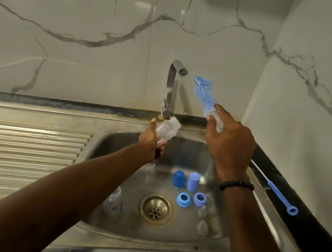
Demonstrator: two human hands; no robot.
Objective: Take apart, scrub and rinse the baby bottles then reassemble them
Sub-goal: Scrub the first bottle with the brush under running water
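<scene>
My left hand (150, 142) grips a clear baby bottle (167, 129), tilted with its foamy mouth under the running tap (173, 87). Water runs off below the hand. My right hand (229, 146) holds a blue-and-white bottle brush (204, 98) raised to the right of the spout, bristles up. A second clear bottle (113, 203) stands in the sink (112, 145) at the left. Two blue caps (178, 178) (193, 181) and two blue collar rings (183, 199) (200, 199) sit right of the drain. Clear teats (202, 226) lie near them.
A thin blue nipple brush (275, 193) lies on the dark counter at the sink's right edge. The ribbed draining board (19, 148) spreads to the left. Marble walls close in behind and on the right. The drain (156, 208) is at the basin's middle.
</scene>
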